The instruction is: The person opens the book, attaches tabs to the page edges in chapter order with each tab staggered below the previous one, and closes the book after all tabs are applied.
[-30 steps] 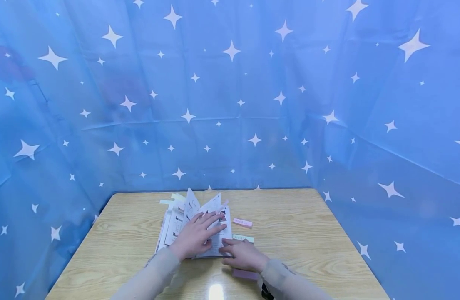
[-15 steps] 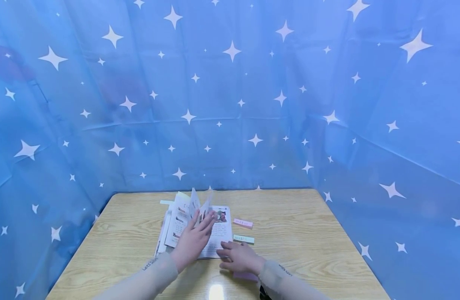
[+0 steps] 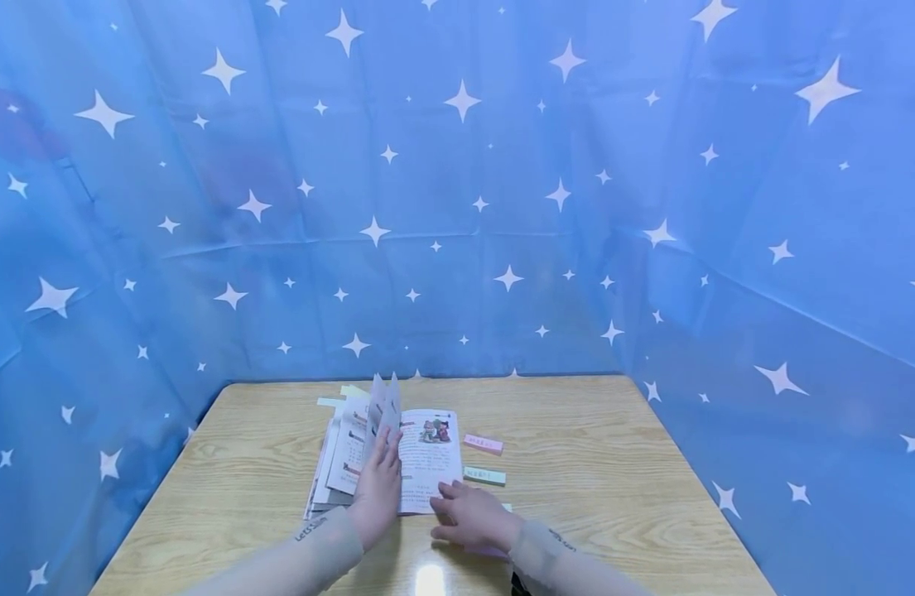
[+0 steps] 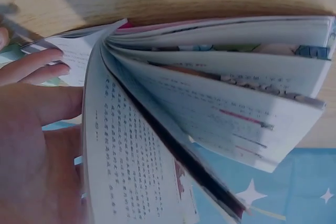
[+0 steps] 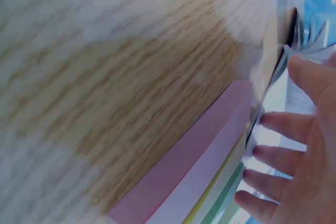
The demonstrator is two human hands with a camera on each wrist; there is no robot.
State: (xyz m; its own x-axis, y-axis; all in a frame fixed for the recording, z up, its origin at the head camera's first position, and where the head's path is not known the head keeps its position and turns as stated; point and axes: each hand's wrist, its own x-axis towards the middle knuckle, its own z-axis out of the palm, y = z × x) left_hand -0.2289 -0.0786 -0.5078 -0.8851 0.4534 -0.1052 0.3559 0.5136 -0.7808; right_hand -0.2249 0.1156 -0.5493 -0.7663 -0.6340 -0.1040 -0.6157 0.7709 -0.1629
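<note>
An open book (image 3: 427,472) lies on the table, its right page flat with printed text and a small coloured picture. Several pages (image 3: 392,406) stand upright near the spine. My left hand (image 3: 378,488) is flat against these standing pages, fingers straight and pointing away from me. In the left wrist view the pages (image 4: 126,156) fan out beside that hand. My right hand (image 3: 475,515) rests at the lower right corner of the book, fingers loosely bent at the page edge. Beneath it a purple sticky-note pad (image 3: 489,552) is mostly hidden.
Right of the book lie a pink sticky-note pad (image 3: 483,444) and a green sticky-note pad (image 3: 484,476). Pale tabs (image 3: 329,402) stick out of the book's far left edge. A blue curtain (image 3: 457,290) with white stars surrounds the wooden table (image 3: 591,463).
My left hand has swept left across the book, pushing the raised pages over and uncovering the right page with its picture. My right hand stays almost in place.
</note>
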